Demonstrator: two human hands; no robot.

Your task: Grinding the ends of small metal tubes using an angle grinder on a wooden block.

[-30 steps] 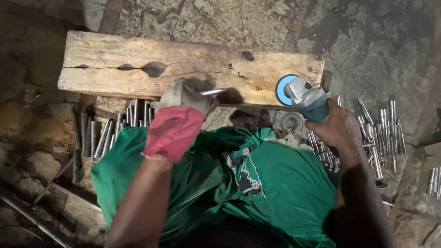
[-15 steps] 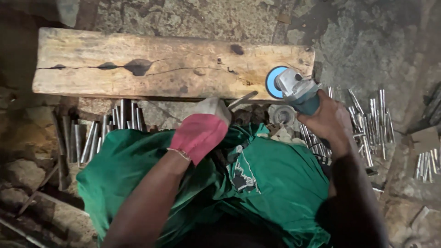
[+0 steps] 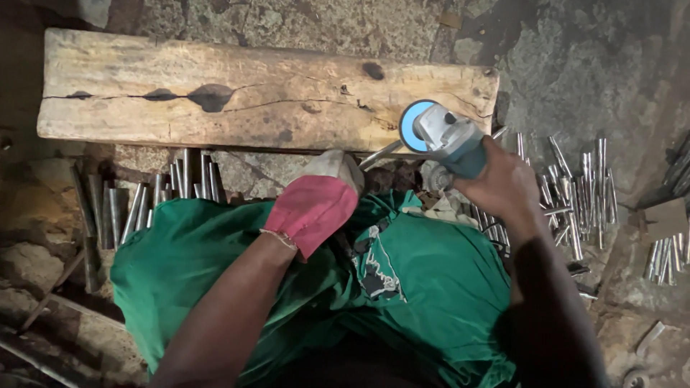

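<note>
Head view: your left hand (image 3: 316, 205), in a red and grey glove, is closed around the near end of a thin metal rod (image 3: 381, 154). The rod runs up and to the right from that hand, and its far end meets the blue disc (image 3: 412, 125) of the grinder (image 3: 449, 140). Your right hand (image 3: 503, 183), bare, is clamped on the grinder body, just right of the rod. Your hands are apart, the left lower and to the left. A wooden plank (image 3: 215, 90) lies just beyond both hands. Loose rods (image 3: 582, 187) lie right of your right hand; more lie left of your left hand. Green cloth (image 3: 424, 287) lies below both hands.
</note>
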